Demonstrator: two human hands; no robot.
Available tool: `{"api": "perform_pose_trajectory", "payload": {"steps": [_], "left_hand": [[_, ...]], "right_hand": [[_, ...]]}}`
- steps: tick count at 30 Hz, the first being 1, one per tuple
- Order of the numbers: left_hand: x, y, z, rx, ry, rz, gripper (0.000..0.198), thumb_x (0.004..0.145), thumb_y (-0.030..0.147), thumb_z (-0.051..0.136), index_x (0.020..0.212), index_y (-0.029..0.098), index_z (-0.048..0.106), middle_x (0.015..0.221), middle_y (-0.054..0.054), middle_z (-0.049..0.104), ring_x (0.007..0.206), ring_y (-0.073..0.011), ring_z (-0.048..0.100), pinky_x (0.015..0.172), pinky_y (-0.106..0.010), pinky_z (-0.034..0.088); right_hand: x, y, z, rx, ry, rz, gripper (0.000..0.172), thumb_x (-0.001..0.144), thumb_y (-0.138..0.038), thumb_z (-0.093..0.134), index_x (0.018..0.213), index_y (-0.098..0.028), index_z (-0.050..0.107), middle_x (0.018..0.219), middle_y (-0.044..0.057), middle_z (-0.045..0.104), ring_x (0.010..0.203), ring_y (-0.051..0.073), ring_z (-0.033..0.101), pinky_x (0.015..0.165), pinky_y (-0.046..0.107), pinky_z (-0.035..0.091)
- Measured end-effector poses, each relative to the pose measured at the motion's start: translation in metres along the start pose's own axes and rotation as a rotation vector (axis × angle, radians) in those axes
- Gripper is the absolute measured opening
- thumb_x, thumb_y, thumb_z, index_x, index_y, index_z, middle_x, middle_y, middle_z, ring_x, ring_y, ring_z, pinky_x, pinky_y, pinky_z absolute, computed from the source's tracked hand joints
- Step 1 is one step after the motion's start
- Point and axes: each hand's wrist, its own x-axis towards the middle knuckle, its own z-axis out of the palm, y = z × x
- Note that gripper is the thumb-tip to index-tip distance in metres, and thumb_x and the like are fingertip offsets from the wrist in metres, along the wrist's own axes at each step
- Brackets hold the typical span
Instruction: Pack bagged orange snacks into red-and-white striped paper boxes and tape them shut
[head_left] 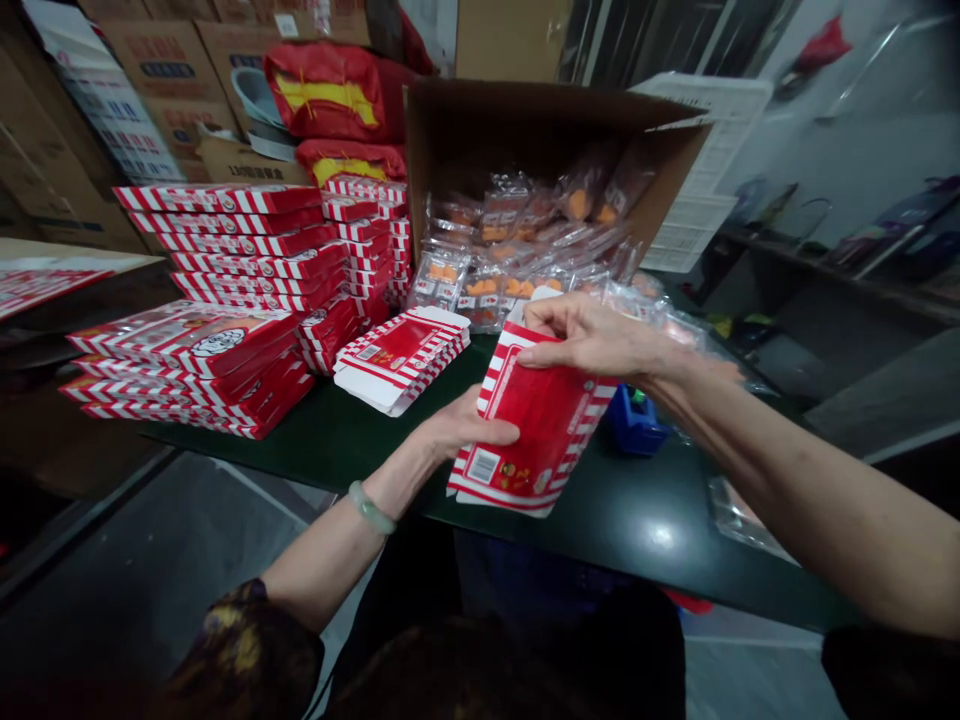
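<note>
A red carton with striped red-and-white edges (536, 425) is held in front of me over the table, its barcode side facing up. My left hand (469, 425) grips its left edge, thumb on top and the other fingers hidden beneath. At its far end my right hand (577, 335) pinches the carton near the white flap, fingers curled. Just left of the carton, a stack of flattened cartons (405, 355) of the same print lies on the table. Past the carton, an open cardboard box (540, 120) on its side holds many clear plastic packets with orange contents (517, 285).
Filled striped boxes (225, 340) are stacked at the left of the dark green table (615, 530). A blue container (637, 420) stands right of the carton. Plastic packets (742, 510) lie near the right edge. White crates (694, 230) and brown cartons (169, 70) stand behind.
</note>
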Motion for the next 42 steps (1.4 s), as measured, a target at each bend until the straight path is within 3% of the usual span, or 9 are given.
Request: {"api": "perform_pose_trajectory", "payload": {"steps": [7,11,13,15,19,26,31,34,42], "left_hand": [[0.010,0.007,0.014,0.027,0.148,0.041,0.066,0.044,0.029,0.089,0.103,0.013,0.064,0.095,-0.011,0.072,0.087,-0.0275,0.068,0.083,-0.043,0.054],[0.018,0.023,0.013,0.088,0.348,0.157,0.063,0.045,0.024,0.088,0.102,0.014,0.062,0.096,-0.008,0.072,0.085,-0.0251,0.069,0.080,-0.041,0.055],[0.019,0.027,0.011,0.045,0.373,0.172,0.059,0.048,0.026,0.087,0.100,0.014,0.063,0.094,-0.009,0.073,0.082,-0.0252,0.070,0.077,-0.041,0.057],[0.020,0.025,0.011,0.023,0.407,0.168,0.056,0.048,0.025,0.087,0.098,0.014,0.063,0.091,-0.009,0.073,0.080,-0.0250,0.070,0.076,-0.041,0.057],[0.021,0.010,0.015,-0.050,0.551,0.139,0.059,0.049,0.022,0.087,0.101,0.014,0.062,0.094,-0.009,0.073,0.082,-0.0250,0.070,0.077,-0.042,0.058],[0.022,-0.007,0.006,-0.230,0.499,-0.215,0.048,0.053,0.022,0.086,0.095,0.008,0.065,0.085,-0.014,0.073,0.071,-0.0260,0.070,0.071,-0.045,0.058],[0.035,-0.038,-0.022,0.024,0.453,-0.013,0.056,0.049,0.026,0.087,0.096,0.009,0.064,0.088,-0.012,0.072,0.071,-0.0215,0.069,0.073,-0.040,0.056],[0.033,-0.048,-0.032,0.167,0.398,0.046,0.056,0.050,0.027,0.086,0.098,0.010,0.064,0.091,-0.009,0.072,0.078,-0.0211,0.068,0.077,-0.036,0.055],[0.012,-0.038,-0.041,0.637,0.227,0.226,0.059,0.049,0.042,0.085,0.096,0.013,0.066,0.094,-0.008,0.072,0.089,-0.0278,0.067,0.083,-0.040,0.055]], "right_hand": [[-0.004,-0.003,-0.007,-0.156,0.163,-0.121,0.041,0.068,-0.035,0.070,0.056,-0.021,0.033,0.056,-0.006,0.038,0.053,0.007,0.038,0.050,0.023,0.033],[-0.028,0.006,0.006,-0.518,0.740,-0.195,0.026,0.070,-0.038,0.070,0.079,-0.020,0.054,0.084,0.006,0.058,0.086,0.022,0.055,0.074,0.036,0.045],[-0.043,0.024,0.025,-0.491,1.016,-0.127,0.051,0.066,-0.043,0.073,0.106,-0.018,0.055,0.112,0.013,0.058,0.109,0.031,0.052,0.085,0.044,0.045],[-0.054,0.046,0.048,-0.238,0.953,0.019,0.066,0.062,-0.048,0.075,0.117,-0.019,0.051,0.117,0.013,0.059,0.108,0.031,0.056,0.085,0.046,0.048],[-0.061,0.070,0.082,0.278,0.656,0.266,0.046,0.070,-0.047,0.070,0.104,-0.019,0.058,0.101,0.010,0.070,0.086,0.025,0.068,0.072,0.038,0.055],[-0.062,0.078,0.083,0.768,0.531,0.483,0.040,0.069,-0.046,0.071,0.096,-0.019,0.059,0.087,0.008,0.074,0.067,0.025,0.070,0.061,0.038,0.057],[-0.062,0.125,0.110,0.398,0.814,0.369,0.044,0.075,-0.048,0.064,0.105,-0.019,0.052,0.110,0.013,0.067,0.091,0.026,0.067,0.075,0.039,0.056],[-0.065,0.141,0.114,0.339,0.849,0.315,0.049,0.077,-0.045,0.064,0.115,-0.018,0.048,0.116,0.015,0.062,0.099,0.025,0.064,0.081,0.039,0.054],[-0.053,0.120,0.087,0.136,1.092,-0.236,0.059,0.076,-0.022,0.069,0.128,-0.023,0.041,0.111,0.008,0.061,0.088,0.016,0.067,0.074,0.029,0.056]]}}
